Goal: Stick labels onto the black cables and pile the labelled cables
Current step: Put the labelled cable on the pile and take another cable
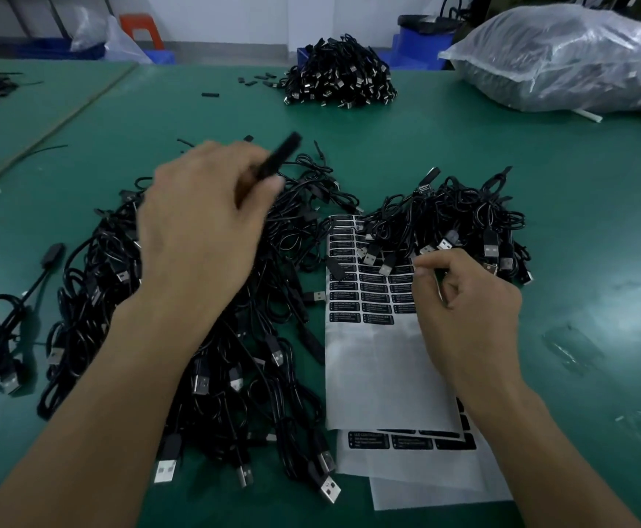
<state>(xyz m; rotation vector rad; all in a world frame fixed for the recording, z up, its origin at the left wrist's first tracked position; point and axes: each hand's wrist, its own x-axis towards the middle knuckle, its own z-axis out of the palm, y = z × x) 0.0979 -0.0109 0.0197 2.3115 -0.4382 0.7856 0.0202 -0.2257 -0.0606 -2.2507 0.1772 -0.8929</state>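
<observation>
My left hand grips the black controller block of a cable, lifted and blurred above a big heap of black USB cables at the left and centre. A white label sheet with rows of black labels lies to the right of that heap. Over the sheet's right edge my right hand pinches something small and dark between thumb and forefinger; what it is I cannot tell. Beyond the sheet sits a smaller pile of black cables, one bearing a label.
The work lies on a green mat. A further heap of cables sits at the back centre, and a large clear plastic bag at the back right. More label sheets lie under the top one. Loose black parts lie far back.
</observation>
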